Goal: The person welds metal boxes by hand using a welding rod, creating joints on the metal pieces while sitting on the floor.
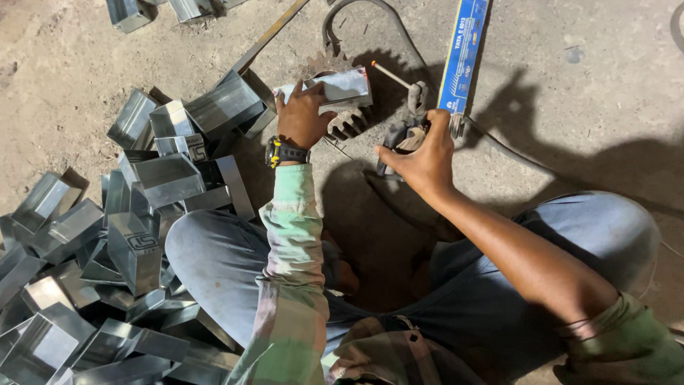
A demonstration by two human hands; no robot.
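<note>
2 hands at work over a dusty concrete floor [584, 85], seen from the head camera. Left hand [303, 114] lies palm down, fingers spread, pressing on a shiny folded sheet-metal piece [342, 87]; not wrapped around it. That piece sits on top of a rusty toothed gear [345, 122], teeth showing below and above it. Black wristwatch [285, 152] on the left wrist, green plaid sleeve behind it. Right hand [424, 158] is clenched around a grey electrode holder [407, 127], which carries a thin welding rod [390, 73]; rod tip glows just beside the right end of the metal piece, contact cannot be told. Blue rod box [463, 53] lies just right of the holder. Dark cable [356, 11] loops near the top. Many similar folded metal pieces [114, 242] piled at left, beside the person's bent knee in blue jeans [214, 257].
</note>
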